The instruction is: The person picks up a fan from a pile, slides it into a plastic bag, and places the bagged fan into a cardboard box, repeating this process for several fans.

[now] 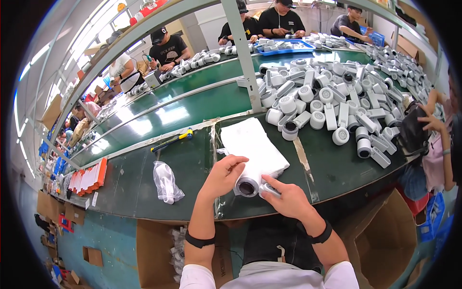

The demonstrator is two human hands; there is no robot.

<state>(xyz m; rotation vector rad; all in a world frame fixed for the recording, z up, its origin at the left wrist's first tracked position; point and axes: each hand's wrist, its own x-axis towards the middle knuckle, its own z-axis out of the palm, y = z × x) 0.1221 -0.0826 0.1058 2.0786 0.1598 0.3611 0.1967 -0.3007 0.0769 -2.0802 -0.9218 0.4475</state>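
A white-and-grey handheld fan [248,187] with a round, dark-centred head lies at the near edge of a stack of thin white plastic bags [254,143]. My right hand [289,198] is closed on the fan's short grey handle, its index finger reaching along beside the head. Over the stack's left edge, my left hand [224,176] is bent inward with fingers drawn together just above the fan's head. Whatever its fingertips pinch is too small to make out. To the left, a clear bag with a white item [166,182] inside rests on the dark green bench.
A large heap of similar fans [332,96] covers the bench at right. A yellow-and-black hammer [172,139] and orange-and-white boxes [89,177] lie left. Open cartons [385,231] flank me below the bench edge. A metal post [242,58] rises ahead; co-workers sit beyond the green conveyor [178,108].
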